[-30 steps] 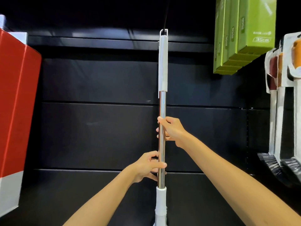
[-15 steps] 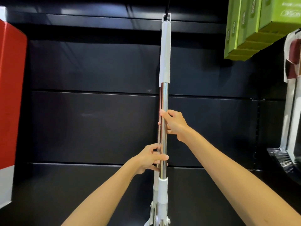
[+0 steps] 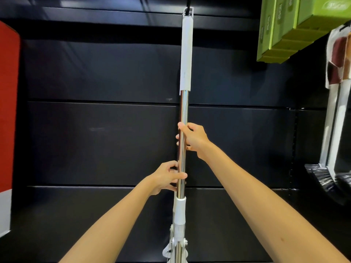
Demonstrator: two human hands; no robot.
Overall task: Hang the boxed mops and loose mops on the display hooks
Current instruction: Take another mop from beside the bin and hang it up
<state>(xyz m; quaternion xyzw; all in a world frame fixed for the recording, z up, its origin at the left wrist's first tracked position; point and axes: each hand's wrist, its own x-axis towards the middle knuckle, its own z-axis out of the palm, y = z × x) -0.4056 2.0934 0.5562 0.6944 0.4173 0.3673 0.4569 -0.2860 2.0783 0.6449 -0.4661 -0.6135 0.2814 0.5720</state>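
Note:
A loose mop (image 3: 185, 54) stands upright in the middle, with a white grip on top, a shiny steel pole and a white collar and lever near the bottom. Its top loop sits at a black display hook (image 3: 188, 2) at the upper edge. My right hand (image 3: 192, 138) grips the steel pole at mid height. My left hand (image 3: 167, 176) holds the pole lower down, just above the white collar. The mop head is out of view below.
Green boxed mops (image 3: 296, 29) hang at the upper right. Loose brooms with white handles and black bristles (image 3: 330, 168) hang at the far right. A red and white box (image 3: 8, 111) hangs at the far left. Black panel wall (image 3: 95, 139) lies behind.
The view has tilted downward, so the mop's top and hook sit nearer the upper edge and the lever shows below. Both hands keep their grip on the pole.

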